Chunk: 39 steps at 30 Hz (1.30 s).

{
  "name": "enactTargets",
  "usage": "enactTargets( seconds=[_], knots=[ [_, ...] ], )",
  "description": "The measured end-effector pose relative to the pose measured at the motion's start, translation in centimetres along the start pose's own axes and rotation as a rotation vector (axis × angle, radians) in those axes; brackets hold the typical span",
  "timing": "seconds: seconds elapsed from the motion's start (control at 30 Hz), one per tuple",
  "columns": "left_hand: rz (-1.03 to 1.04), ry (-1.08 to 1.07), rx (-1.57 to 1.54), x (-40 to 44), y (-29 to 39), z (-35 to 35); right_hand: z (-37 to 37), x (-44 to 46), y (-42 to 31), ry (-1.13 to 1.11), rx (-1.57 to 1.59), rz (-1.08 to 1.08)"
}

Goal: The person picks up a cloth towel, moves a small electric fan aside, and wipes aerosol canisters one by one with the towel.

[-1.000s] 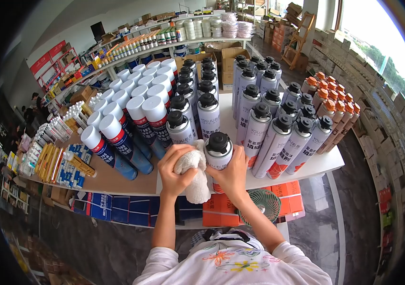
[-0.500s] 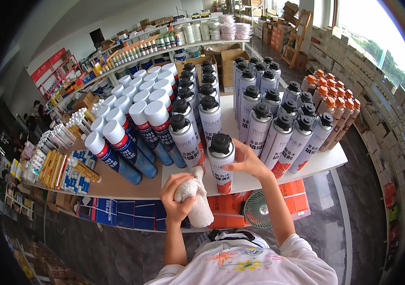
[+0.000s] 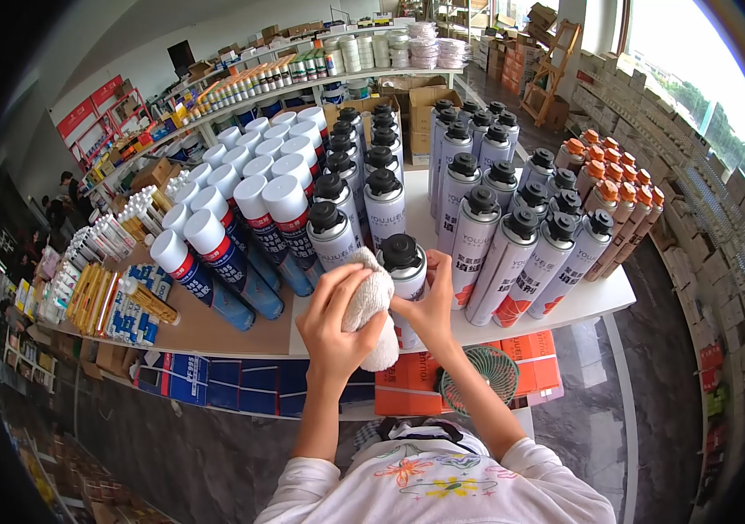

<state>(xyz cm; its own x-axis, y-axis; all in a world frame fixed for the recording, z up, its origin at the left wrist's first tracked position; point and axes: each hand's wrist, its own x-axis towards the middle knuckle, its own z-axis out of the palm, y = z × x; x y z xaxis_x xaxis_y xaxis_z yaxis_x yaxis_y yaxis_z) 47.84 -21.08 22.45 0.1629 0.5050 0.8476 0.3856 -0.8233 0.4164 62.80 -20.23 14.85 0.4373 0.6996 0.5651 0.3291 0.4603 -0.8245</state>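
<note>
A bunched white cloth is gripped in my left hand, up against the left side of a foam spray can. This can has a white-grey body and a black cap, and it stands upright at the table's front edge. My right hand is wrapped around the can's right side. The cloth and both hands hide much of its label. Behind it stand rows of matching black-capped cans, with a further group to the right.
White-capped blue cans fill the left of the table. Orange-capped cans stand at the right. Golden tubes lie far left. Below the tabletop are orange boxes, blue boxes and a green fan.
My left hand has raised the cloth up and right, against the can. My right hand has shifted slightly left and lower around the can.
</note>
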Motion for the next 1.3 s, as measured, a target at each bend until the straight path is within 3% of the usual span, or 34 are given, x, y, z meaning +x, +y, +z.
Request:
enactTargets(
  seconds=[0.23,0.43,0.6,0.87,0.93,1.03,1.07,1.27,1.3],
  knots=[
    [0.194,-0.160,0.204,2.2,0.2,0.2,0.6,-1.1,0.4,0.047,-0.018,0.004],
    [0.124,-0.205,0.112,3.5,-1.2,0.2,1.1,-0.8,-0.2,0.106,-0.111,-0.056],
    [0.255,-0.212,0.215,3.1,-0.2,-0.4,1.1,-1.1,-0.2,0.086,-0.080,-0.068],
    [-0.035,-0.137,0.031,3.0,-1.3,0.8,1.3,-0.8,-0.1,0.120,-0.132,-0.092],
    [0.001,-0.119,0.059,2.4,-0.9,0.9,1.5,-0.9,0.3,0.125,-0.111,-0.100],
    [0.334,-0.123,0.291,2.1,-0.8,0.7,1.3,-1.0,0.4,0.119,-0.170,-0.132],
    [0.334,-0.125,0.290,2.2,-0.5,0.6,1.3,-1.0,0.3,0.119,-0.170,-0.131],
    [-0.121,-0.164,-0.073,3.2,-1.9,0.8,1.3,-0.9,-1.1,0.127,-0.156,-0.092],
    [-0.122,-0.166,-0.073,3.1,-2.1,0.9,1.3,-0.9,-1.2,0.125,-0.151,-0.090]
  ],
)
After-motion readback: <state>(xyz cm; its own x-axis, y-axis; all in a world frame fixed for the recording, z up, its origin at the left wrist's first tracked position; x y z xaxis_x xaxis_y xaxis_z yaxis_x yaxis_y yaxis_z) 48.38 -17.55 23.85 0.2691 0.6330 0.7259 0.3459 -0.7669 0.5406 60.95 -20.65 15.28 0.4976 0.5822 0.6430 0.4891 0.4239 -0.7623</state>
